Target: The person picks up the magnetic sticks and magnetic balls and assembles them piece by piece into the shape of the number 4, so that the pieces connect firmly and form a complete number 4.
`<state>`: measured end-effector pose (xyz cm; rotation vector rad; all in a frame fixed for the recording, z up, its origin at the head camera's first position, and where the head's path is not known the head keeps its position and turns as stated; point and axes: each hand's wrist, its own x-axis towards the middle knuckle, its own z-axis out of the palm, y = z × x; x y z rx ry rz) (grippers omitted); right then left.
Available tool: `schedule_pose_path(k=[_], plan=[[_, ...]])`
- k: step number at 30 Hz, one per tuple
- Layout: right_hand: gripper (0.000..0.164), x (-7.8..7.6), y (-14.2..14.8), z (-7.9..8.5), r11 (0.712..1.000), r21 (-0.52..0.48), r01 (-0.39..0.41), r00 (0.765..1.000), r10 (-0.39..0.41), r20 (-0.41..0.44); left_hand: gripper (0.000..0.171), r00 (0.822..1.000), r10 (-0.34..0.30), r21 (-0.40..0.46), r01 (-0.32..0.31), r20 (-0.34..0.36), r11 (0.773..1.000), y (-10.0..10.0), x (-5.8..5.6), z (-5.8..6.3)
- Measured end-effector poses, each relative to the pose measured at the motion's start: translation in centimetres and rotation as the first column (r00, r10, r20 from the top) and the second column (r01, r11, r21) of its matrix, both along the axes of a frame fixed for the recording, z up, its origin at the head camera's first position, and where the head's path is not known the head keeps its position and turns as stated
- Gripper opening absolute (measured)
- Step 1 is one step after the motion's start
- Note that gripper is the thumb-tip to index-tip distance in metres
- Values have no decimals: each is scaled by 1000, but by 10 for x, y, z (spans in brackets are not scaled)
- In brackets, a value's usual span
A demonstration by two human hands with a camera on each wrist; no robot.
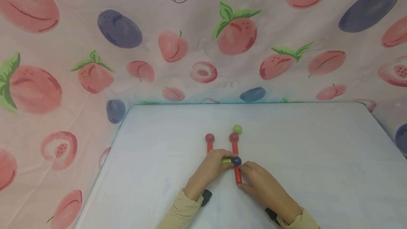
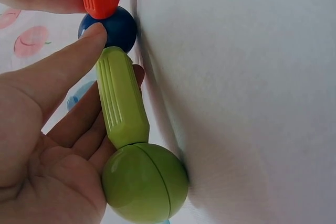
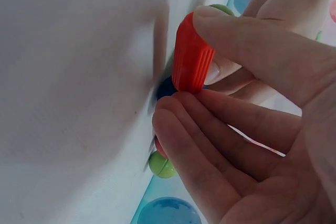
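Near the table's middle, my left hand (image 1: 211, 167) pinches a blue ball (image 1: 236, 161), thumb on its near side. From that ball a green ribbed rod (image 2: 123, 98) runs across the left palm to a green ball (image 2: 144, 182). My right hand (image 1: 262, 181) holds a short red rod (image 3: 191, 56) by its two ends, thumb on the near end, fingertips by the blue ball. This rod's far end meets the blue ball. Beyond the ball, another red rod (image 1: 235, 147) leads away to a red ball (image 1: 234, 137).
A lime-green ball (image 1: 237, 129) sits just behind the red ball. To the left, a second red ball (image 1: 210, 138) tops a red rod (image 1: 210, 147), partly hidden by the left hand. The white table (image 1: 318, 144) ends at a fruit-patterned cloth (image 1: 197, 48) behind.
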<state>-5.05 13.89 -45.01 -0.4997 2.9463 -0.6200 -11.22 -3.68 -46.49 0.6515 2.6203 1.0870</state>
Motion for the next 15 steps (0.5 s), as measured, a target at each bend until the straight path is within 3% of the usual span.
schedule_pose_path(k=[15], plan=[[47,-6,5,7,1000,13,0,1000,0,20,34,1000,-9,4,9,-21,1000,-1,0,-2]])
